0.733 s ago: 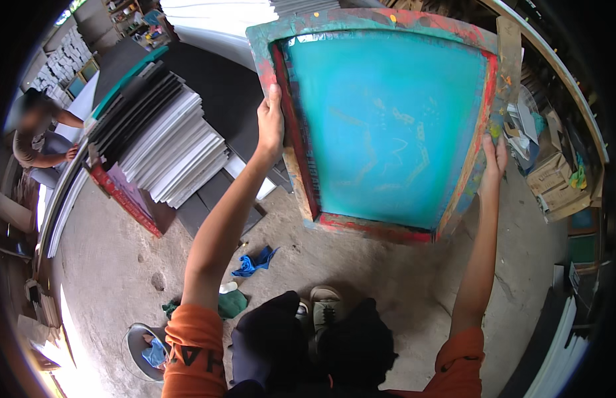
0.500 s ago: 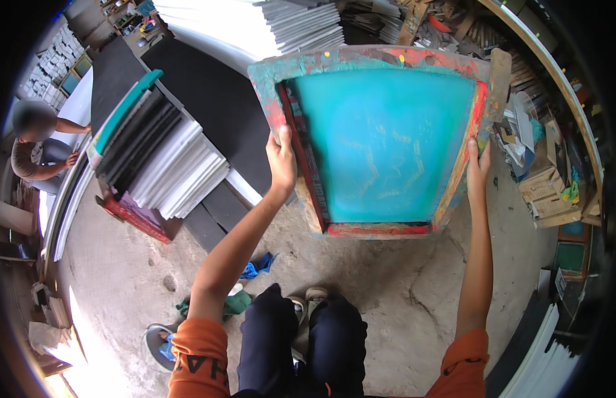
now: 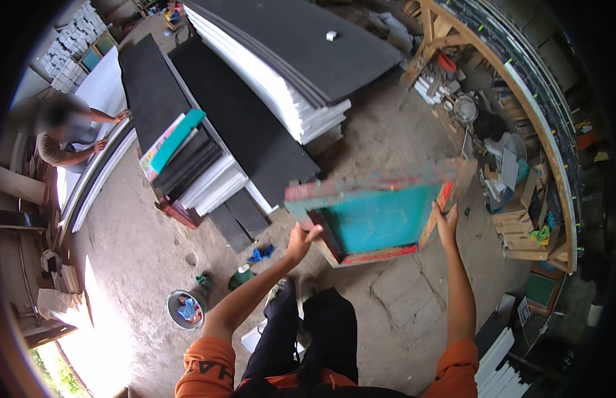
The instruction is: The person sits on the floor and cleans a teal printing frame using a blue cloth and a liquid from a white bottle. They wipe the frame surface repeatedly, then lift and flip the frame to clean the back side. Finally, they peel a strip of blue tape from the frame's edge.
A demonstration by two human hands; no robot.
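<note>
Between my hands I hold a screen-printing frame (image 3: 381, 222), its wooden border smeared with red and teal paint and its mesh blue-green. My left hand (image 3: 301, 243) grips the left side rail, thumb pointing along the inner edge. The right side rail is in my right hand (image 3: 446, 224), with my fingers wrapped over it. Held off the concrete floor, the frame leans so that its thick far edge faces up toward me. Left of it, a stack of white and black sheets (image 3: 211, 179) lies with a teal strip on top.
Large piles of black and white boards (image 3: 301, 60) fill the far side. A bucket with cloths (image 3: 186, 310) stands at lower left; a blue rag (image 3: 260, 253) lies on the floor. Cardboard and scrap (image 3: 520, 219) line the right. Another person (image 3: 69, 132) crouches at far left.
The frame has come down and nearer to me, tipped more edge-on, with both hands still on it. My view has shifted, showing more of the board piles and the bucket.
</note>
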